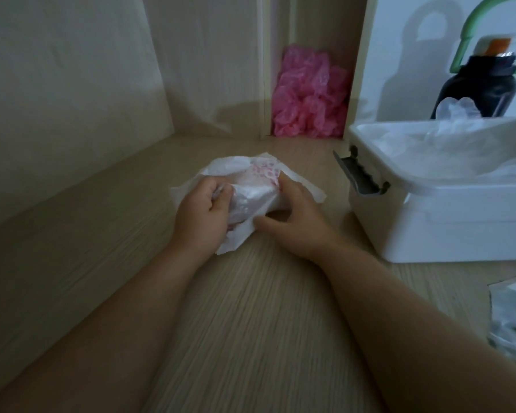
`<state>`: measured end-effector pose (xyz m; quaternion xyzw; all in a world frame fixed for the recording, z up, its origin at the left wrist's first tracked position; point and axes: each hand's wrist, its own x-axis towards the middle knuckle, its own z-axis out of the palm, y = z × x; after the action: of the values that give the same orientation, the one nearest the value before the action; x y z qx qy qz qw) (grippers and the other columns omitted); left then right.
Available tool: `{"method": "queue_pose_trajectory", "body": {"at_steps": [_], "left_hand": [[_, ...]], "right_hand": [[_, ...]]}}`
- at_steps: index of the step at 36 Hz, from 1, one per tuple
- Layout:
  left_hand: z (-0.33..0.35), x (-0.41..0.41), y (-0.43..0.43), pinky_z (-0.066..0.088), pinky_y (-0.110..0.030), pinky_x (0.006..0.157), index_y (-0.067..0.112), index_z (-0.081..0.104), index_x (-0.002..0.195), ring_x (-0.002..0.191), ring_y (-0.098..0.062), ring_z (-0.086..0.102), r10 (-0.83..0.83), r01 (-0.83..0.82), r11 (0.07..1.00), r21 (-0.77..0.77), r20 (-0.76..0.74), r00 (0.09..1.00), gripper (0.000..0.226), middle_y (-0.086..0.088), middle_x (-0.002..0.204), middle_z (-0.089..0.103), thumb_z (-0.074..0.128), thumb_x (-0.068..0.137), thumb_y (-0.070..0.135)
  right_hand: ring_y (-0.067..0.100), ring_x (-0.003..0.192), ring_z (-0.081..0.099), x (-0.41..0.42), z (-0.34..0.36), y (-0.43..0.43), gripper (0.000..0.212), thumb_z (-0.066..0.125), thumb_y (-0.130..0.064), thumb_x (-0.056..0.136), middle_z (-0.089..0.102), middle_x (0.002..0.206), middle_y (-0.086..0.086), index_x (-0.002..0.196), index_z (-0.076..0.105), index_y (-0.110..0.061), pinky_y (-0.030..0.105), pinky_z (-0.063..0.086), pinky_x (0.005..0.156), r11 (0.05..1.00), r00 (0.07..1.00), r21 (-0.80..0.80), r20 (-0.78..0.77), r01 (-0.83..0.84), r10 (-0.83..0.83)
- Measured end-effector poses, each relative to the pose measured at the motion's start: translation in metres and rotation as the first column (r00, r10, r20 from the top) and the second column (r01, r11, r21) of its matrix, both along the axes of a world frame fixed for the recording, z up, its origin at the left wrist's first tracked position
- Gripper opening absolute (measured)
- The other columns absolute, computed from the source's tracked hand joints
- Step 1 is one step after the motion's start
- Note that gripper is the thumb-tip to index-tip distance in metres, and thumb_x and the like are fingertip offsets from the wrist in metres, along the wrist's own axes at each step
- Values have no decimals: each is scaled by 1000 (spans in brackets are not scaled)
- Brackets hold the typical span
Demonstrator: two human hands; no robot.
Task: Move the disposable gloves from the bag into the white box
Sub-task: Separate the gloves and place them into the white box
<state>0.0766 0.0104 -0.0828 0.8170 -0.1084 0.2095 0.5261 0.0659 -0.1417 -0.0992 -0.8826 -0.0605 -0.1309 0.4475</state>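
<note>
A white plastic bag [236,166] with pink print lies on the wooden surface in the middle of the view. A wad of clear disposable gloves [251,198] shows at its opening. My left hand [201,210] grips the bag's near left side, fingers curled round the plastic. My right hand [292,216] holds the bag's right side, thumb stretched along its lower edge. The white box [435,222] stands open to the right, with clear gloves [447,144] piled inside it.
A heap of pink gloves [310,99] fills a narrow gap in the back wall. A dark bottle [480,87] with a green handle stands behind the box. Crumpled white plastic [513,320] lies at the right edge. A grey latch [359,174] hangs off the box's left side.
</note>
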Motion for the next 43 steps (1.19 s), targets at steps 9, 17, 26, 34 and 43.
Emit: {"method": "queue_pose_trajectory", "body": {"at_steps": [9, 17, 26, 34, 43], "left_hand": [[2, 6, 8, 35, -24, 66, 13, 55, 102, 83, -11, 51, 225, -226, 974, 10, 92, 970, 18, 5, 90, 56, 40, 102, 22], [5, 3, 19, 36, -29, 82, 3, 60, 109, 102, -29, 52, 386, -461, 881, 106, 404, 830, 30, -19, 110, 57, 48, 93, 25], [-1, -5, 10, 38, -18, 79, 13, 67, 90, 93, -11, 53, -217, 5, 880, 475, 393, 894, 32, 2, 97, 57, 58, 73, 38], [-1, -2, 12, 50, -32, 75, 17, 70, 113, 93, -27, 66, -260, 0, 699, 715, 255, 931, 41, -4, 109, 69, 45, 85, 35], [4, -5, 9, 51, -38, 73, 10, 74, 98, 86, -28, 65, -252, -94, 697, 711, 365, 896, 37, -6, 98, 70, 45, 78, 20]], "right_hand": [[20, 129, 45, -3, 5, -7, 42, 43, -13, 97, 51, 139, 5, 139, 46, -20, 23, 30, 103, 973, 986, -160, 0, 164, -166], [28, 125, 48, -5, 10, -9, 45, 43, -11, 93, 53, 135, 11, 137, 47, -17, 32, 37, 102, 933, 947, -165, 9, 319, -322], [11, 131, 38, -18, 15, 1, 60, 60, -18, 83, 45, 142, 0, 140, 44, -19, 34, 32, 111, 992, 992, 124, 128, -9, -7], [6, 65, 45, -12, 16, -5, 27, 44, -21, 99, 50, 69, -8, 84, 61, -6, 15, 33, 57, 994, 988, 20, 117, 103, -105], [10, 66, 45, -9, 13, -4, 26, 46, -24, 98, 49, 66, -7, 77, 57, -13, 28, 27, 59, 989, 982, 54, 122, 138, -144]]}}
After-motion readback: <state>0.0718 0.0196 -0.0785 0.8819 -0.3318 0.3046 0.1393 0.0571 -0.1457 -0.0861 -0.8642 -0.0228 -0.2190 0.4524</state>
